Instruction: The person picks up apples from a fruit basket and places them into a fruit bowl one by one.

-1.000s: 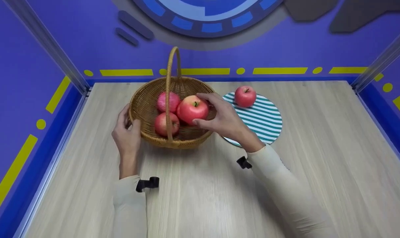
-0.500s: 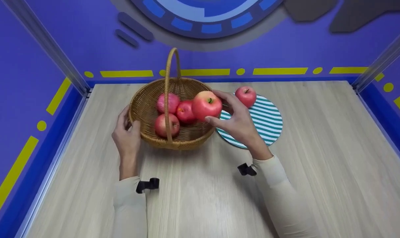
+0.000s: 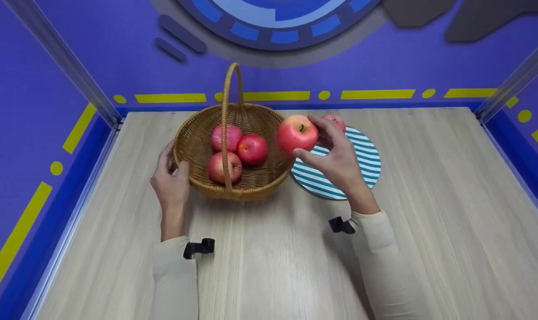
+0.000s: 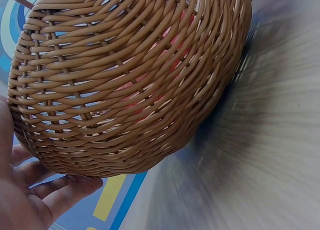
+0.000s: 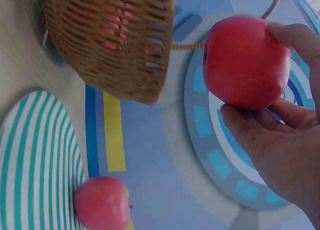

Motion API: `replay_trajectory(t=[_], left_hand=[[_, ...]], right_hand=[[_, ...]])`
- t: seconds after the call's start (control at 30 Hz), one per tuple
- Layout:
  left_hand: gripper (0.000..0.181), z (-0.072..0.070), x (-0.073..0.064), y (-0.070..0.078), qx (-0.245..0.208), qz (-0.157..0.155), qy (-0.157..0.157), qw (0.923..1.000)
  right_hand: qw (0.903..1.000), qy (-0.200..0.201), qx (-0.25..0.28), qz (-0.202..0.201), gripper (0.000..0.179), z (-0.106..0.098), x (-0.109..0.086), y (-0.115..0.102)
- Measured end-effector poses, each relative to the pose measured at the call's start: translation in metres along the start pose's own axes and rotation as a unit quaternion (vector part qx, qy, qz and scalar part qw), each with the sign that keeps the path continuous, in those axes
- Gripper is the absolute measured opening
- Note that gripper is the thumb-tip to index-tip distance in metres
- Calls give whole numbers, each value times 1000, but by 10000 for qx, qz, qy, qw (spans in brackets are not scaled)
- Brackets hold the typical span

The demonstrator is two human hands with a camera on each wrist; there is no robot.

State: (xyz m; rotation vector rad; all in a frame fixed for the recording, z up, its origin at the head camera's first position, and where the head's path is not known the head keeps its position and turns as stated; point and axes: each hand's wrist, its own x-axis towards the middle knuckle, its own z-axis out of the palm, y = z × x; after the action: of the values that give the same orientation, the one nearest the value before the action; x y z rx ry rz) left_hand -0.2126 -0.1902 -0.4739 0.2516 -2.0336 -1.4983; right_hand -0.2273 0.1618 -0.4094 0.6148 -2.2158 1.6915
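Note:
My right hand point(image 3: 338, 162) grips a red apple point(image 3: 297, 134) between thumb and fingers, held up past the right rim of a wicker basket point(image 3: 251, 193). In the right wrist view this apple point(image 5: 246, 63) is above the basket's rim. Three more apples sit inside the basket: a pinkish one point(image 3: 226, 137), a deep red one point(image 3: 253, 150) and one near the front point(image 3: 221, 168) partly behind the handle. My left hand point(image 3: 171, 186) holds the basket's left rim, its fingers point(image 4: 75, 196) along the outer wicker.
Right of the basket lies a round green-and-white striped mat point(image 3: 362, 155). Another apple point(image 3: 335, 122) rests at its back edge, partly covered by my right hand in the head view. The basket's tall handle point(image 3: 226, 102) arches up. Blue walls point(image 3: 367, 71) enclose the wooden table point(image 3: 269, 266).
My right hand has lifted the apple from over the basket's middle and carried it right, past the rim, uncovering the deep red apple beneath. My left hand stays on the basket.

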Motion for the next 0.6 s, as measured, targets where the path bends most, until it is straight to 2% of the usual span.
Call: replay_trajectory(t=[0.1, 0.23, 0.4, 0.6], left_hand=[[51, 0, 0, 1, -34, -8, -19, 10000], [52, 0, 1, 3, -125, -28, -38, 9999], [51, -1, 0, 2, -132, -66, -24, 9999], [52, 0, 0, 1, -124, 44, 72, 9999]], right_hand=[[9998, 168, -142, -15, 78, -9, 2, 3], [9981, 423, -389, 207, 78, -19, 2, 7], [9962, 690, -405, 351, 78, -26, 2, 13], [9929, 984, -383, 547, 79, -31, 3, 21]])
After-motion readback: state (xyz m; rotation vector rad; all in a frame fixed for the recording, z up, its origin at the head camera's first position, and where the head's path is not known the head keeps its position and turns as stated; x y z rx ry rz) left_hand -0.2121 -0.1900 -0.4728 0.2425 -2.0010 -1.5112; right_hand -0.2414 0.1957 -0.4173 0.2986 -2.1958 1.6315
